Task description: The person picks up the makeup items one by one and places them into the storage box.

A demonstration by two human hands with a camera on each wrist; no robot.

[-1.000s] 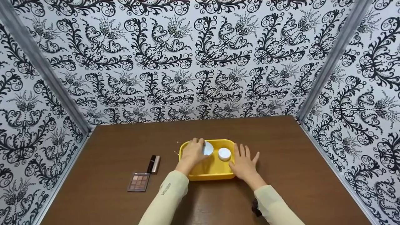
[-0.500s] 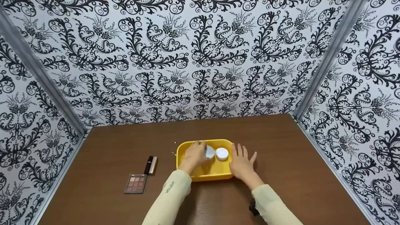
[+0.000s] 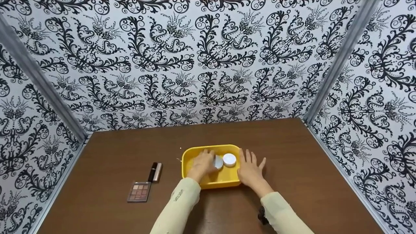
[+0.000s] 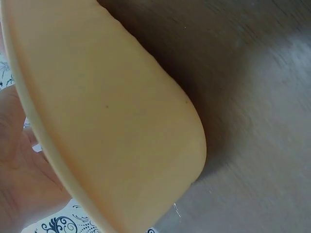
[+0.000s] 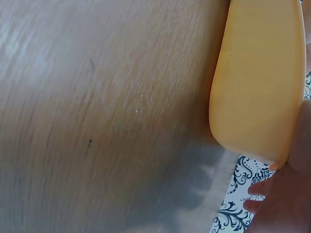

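Observation:
In the head view, a yellow plastic basin (image 3: 222, 185) stands on the brown table. My left hand (image 3: 204, 164) reaches down inside it and grips a round jar (image 3: 218, 162) with a pale, greyish-white lid; the fingers hide the jar's left side. Right beside that jar sits a smaller white round jar (image 3: 229, 159). My right hand (image 3: 252, 170) rests against the basin's right rim, fingers straight and spread, thumb at the rim. The left wrist view shows the basin's outer wall (image 4: 112, 107) with part of the left hand (image 4: 29, 179) beyond the rim.
Left of the basin lie an eyeshadow palette (image 3: 139, 191), a black tube (image 3: 152, 172) and a pale pinkish tube (image 3: 157, 172). A dark bunched object (image 3: 262, 216) is partly hidden by the right sleeve. Patterned walls (image 3: 208, 65) enclose the table (image 3: 113, 152) at the back and sides.
My left hand has sunk deeper into the basin, bringing the held jar lower and closer to the white jar. My right hand keeps its place at the rim. The head view has shifted slightly.

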